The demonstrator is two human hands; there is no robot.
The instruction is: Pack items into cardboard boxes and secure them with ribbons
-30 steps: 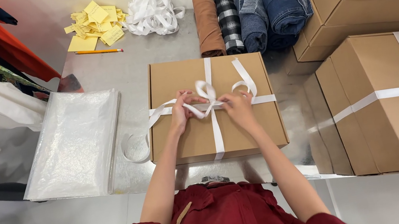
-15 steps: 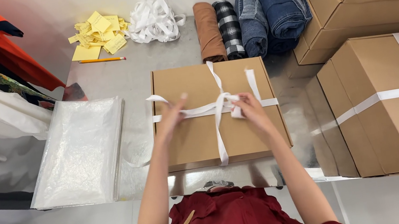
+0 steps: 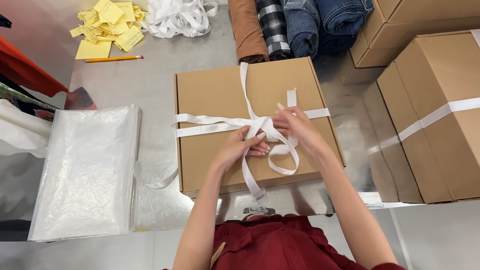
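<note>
Both hands have drawn together toward the near half of the cardboard box (image 3: 215,97). The left hand (image 3: 237,147) and right hand (image 3: 298,129) pinch loops of white ribbon (image 3: 265,130) at its crossing. Bare desk (image 3: 145,85) lies beyond; rolled fabrics (image 3: 298,13) line the far edge.

Bare metal tabletop (image 3: 155,84) lay open behind the cardboard box (image 3: 208,95); rolled garments (image 3: 298,13) and stacked cartons (image 3: 474,111) crowded its right.

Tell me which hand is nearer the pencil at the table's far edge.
Left. The left hand rests on the ribbon at the cardboard box's middle, on the pencil's side; the right hand lies beyond it, farther away.
</note>
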